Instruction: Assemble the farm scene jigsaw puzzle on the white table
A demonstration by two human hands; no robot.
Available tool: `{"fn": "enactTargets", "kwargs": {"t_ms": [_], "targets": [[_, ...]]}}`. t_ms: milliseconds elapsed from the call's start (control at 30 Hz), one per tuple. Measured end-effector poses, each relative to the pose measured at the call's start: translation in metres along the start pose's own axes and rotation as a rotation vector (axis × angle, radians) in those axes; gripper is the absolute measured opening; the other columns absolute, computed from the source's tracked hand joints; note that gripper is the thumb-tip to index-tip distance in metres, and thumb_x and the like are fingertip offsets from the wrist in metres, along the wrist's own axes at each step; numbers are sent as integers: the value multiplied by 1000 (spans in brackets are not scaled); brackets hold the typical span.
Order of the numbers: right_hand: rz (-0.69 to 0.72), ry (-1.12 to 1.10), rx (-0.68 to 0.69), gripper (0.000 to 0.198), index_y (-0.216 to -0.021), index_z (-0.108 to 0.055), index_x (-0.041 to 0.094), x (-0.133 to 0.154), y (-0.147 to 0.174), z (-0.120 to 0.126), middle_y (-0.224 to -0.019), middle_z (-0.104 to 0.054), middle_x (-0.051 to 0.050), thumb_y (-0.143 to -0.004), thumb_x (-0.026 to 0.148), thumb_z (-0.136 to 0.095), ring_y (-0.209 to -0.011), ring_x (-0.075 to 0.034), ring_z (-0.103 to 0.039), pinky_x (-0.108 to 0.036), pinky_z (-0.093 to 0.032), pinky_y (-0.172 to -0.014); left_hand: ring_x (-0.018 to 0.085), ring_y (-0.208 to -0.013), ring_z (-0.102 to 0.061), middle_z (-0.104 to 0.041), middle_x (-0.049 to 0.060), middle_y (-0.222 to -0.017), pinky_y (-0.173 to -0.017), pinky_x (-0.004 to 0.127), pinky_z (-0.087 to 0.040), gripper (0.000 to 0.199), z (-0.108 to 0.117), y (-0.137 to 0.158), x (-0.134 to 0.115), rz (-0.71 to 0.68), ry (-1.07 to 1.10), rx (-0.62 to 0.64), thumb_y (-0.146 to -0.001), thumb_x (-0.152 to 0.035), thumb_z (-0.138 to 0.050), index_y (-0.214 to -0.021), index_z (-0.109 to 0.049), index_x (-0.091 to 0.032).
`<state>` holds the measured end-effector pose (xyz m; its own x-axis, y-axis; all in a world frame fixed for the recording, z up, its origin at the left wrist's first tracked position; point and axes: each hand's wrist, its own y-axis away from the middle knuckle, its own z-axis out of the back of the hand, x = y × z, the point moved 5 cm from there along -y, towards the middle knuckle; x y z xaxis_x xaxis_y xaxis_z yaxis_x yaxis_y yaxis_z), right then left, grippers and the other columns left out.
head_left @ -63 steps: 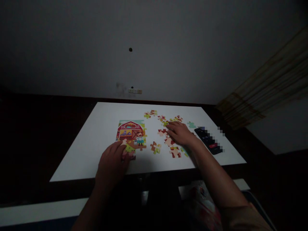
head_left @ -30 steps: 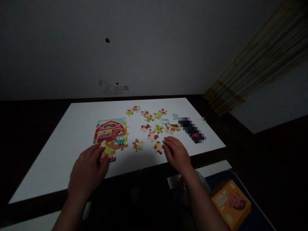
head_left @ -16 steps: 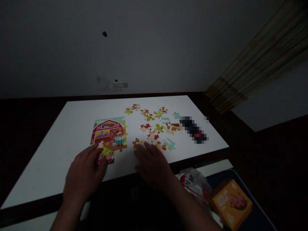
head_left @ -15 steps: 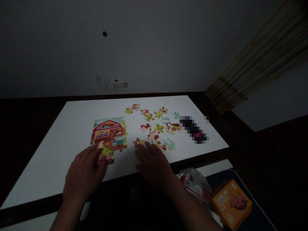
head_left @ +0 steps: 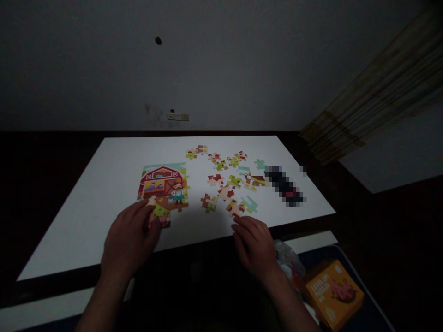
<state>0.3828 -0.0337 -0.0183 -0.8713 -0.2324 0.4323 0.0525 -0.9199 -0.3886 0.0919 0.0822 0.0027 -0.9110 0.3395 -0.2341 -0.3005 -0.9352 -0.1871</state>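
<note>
A partly joined jigsaw puzzle (head_left: 162, 184) of a red barn and a farmer lies flat on the white table. At its lower left rests my left hand (head_left: 129, 237), fingertips on the puzzle's bottom pieces and thumb apart; green and pink pieces (head_left: 161, 212) show beside the thumb. My right hand (head_left: 256, 244) is open at the table's front edge, its fingers stretched out toward a tan and brown puzzle piece (head_left: 235, 208). The fingertips are at that piece's lower edge; whether they touch it I cannot tell. Several loose puzzle pieces (head_left: 226, 192) are spread to the right of the barn.
A dark, pixelated object (head_left: 284, 186) lies near the right edge of the white table (head_left: 83, 207). Below, at the right, are a clear plastic bag (head_left: 289, 258) and an orange puzzle box (head_left: 334, 293). A wall stands behind the table, with a curtain (head_left: 335, 124) at right.
My right hand has moved right and back toward the table's front edge, uncovering brown and tan pieces. My left hand stays on the puzzle. The whole view has shifted slightly.
</note>
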Motion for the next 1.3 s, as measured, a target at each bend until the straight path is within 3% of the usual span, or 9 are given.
{"fn": "enactTargets", "kwargs": {"t_ms": [333,533,633,800,1000,1133,1300], "targets": [[80,-48,68,41,-126,-55,31,32,-17,-11,-131,-58,-3,-87,19,-51,-123,-27,-50,-52,-43,-101,33,-123,-47,-52,9,-137,-101,52,-40,33,6,4,-4,15,75,-44,-88,-32,-46,-116,-59,-23],[115,20,198,49,-138,-46,23,65,-34,-24,-149,-38,-7,-91,37,-51,-138,-31,-31,-53,-35,-109,34,-125,-46,-52,11,-137,-101,52,-41,35,8,5,-7,6,79,-34,-87,-33,-46,-117,-59,-20],[103,40,201,50,-137,-47,21,70,-40,-29,-147,-41,-10,-92,42,-50,-138,-32,-32,-54,-36,-108,35,-124,-47,-53,9,-136,-99,54,-42,35,9,6,-8,3,93,-41,-85,-32,-48,-117,-60,-23],[75,65,176,45,-133,-51,22,62,-37,-29,-141,-48,-12,-91,39,-51,-134,-32,-37,-56,-37,-107,35,-125,-47,-53,10,-136,-99,53,-42,37,10,7,-9,-3,93,-50,-83,-31,-49,-117,-60,-22],[145,33,144,34,-122,-59,26,49,-8,-16,-135,-54,-6,-89,26,-52,-129,-28,-43,-51,-37,-107,33,-126,-46,-51,9,-137,-102,51,-40,37,8,9,-8,-12,84,-56,-86,-34,-46,-119,-58,-22],[25,22,84,33,-120,-59,30,33,12,-5,-127,-59,-5,-89,23,-50,-120,-27,-51,-50,-42,-101,34,-124,-47,-53,10,-136,-102,52,-40,37,9,10,-8,-22,92,-69,-86,-34,-46,-119,-58,-22],[-78,65,22,32,-120,-59,29,19,21,8,-127,-59,-7,-89,24,-49,-120,-29,-51,-52,-43,-100,33,-124,-47,-52,9,-137,-102,51,-40,36,9,12,-8,-22,86,-72,-86,-34,-46,-118,-58,-23]]}}
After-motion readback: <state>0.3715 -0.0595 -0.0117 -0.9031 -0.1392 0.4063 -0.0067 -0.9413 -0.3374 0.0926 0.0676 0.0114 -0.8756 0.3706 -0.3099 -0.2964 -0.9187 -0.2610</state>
